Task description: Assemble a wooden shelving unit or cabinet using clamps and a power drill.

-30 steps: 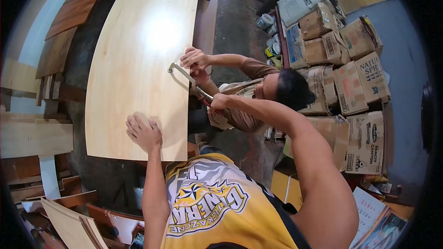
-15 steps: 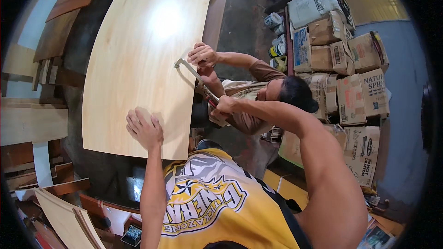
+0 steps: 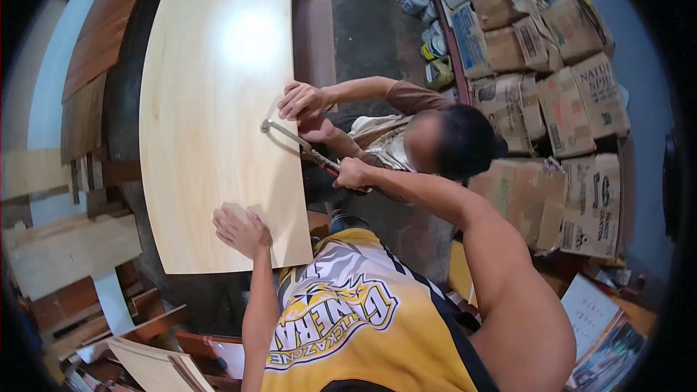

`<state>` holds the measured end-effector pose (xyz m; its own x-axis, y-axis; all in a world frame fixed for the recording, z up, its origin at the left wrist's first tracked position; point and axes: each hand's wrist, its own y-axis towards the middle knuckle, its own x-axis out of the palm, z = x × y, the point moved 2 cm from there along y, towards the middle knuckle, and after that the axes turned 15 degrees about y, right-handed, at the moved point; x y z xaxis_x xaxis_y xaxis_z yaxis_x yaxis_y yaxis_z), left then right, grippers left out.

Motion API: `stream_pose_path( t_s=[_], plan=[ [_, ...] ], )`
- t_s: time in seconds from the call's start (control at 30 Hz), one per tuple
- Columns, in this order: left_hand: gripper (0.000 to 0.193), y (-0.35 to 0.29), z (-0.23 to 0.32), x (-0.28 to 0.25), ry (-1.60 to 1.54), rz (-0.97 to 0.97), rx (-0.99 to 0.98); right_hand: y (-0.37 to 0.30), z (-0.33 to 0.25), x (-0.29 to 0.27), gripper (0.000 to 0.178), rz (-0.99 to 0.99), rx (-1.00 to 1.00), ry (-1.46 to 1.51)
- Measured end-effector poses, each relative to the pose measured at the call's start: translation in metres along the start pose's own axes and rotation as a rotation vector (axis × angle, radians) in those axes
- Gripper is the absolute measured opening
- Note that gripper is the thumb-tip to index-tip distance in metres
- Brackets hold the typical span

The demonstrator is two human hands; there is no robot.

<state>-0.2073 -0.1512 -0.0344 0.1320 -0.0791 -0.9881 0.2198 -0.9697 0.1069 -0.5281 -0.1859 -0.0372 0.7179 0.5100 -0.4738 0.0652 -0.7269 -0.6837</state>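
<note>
My left hand [image 3: 243, 231] rests flat on the near part of a large pale plywood sheet [image 3: 196, 167], fingers spread. Closed round the red handle of a hacksaw [image 3: 287, 135] is my right hand [image 3: 356, 173], just off the sheet's right edge. The saw's silvery frame slants over that edge, its rounded far end above the wood. Whether the blade is in the wood I cannot make out. A co-worker's hand [image 3: 301, 101] lies at the sheet's right edge, just beyond the saw frame; their other hand [image 3: 317, 131] is low beside the edge, close to the frame.
The co-worker [image 3: 406, 131] crouches right of the sheet, close to my right forearm. Cardboard boxes [image 3: 581, 101] are stacked along the right wall, with paint cans [image 3: 433, 45] beside them. Boards and offcuts [image 3: 80, 247] lie at the left and near left.
My view has shifted a little. My right hand stays on the saw handle, and the saw frame lies at a slightly flatter slant. My left hand keeps its place on the sheet.
</note>
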Motion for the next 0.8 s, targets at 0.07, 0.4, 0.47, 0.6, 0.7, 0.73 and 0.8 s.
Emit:
stream_pose_path(
  t_s=[0.07,0.4,0.47,0.6,0.7,0.73,0.8],
  plan=[
    [0.065,-0.002,0.0,0.002,0.015,-0.004,0.017,-0.016,-0.019,-0.008,0.039,-0.121,0.187,0.089],
    [0.043,-0.051,0.069,-0.026,-0.772,0.163,0.31,-0.053,-0.009,-0.005,0.026,0.329,-0.262,-0.167],
    [0.05,-0.091,0.129,-0.025,-1.338,-0.381,-0.052,-0.057,-0.024,-0.008,0.027,0.317,-0.2,-0.096],
    [0.063,-0.058,0.2,-0.002,-1.812,-1.126,-0.862,-0.046,-0.01,-0.027,0.04,0.169,0.033,0.197],
    [0.047,-0.035,0.234,0.015,-2.026,-0.985,-0.657,-0.04,-0.007,-0.016,0.061,0.301,0.046,0.156],
    [0.043,-0.033,0.241,0.016,-2.084,-0.929,-0.682,-0.038,-0.007,-0.013,0.065,0.357,0.022,0.1],
    [0.041,-0.025,0.231,0.062,-1.979,-0.585,-0.684,-0.041,-0.039,-0.002,0.066,0.333,-0.049,0.039]
  ],
)
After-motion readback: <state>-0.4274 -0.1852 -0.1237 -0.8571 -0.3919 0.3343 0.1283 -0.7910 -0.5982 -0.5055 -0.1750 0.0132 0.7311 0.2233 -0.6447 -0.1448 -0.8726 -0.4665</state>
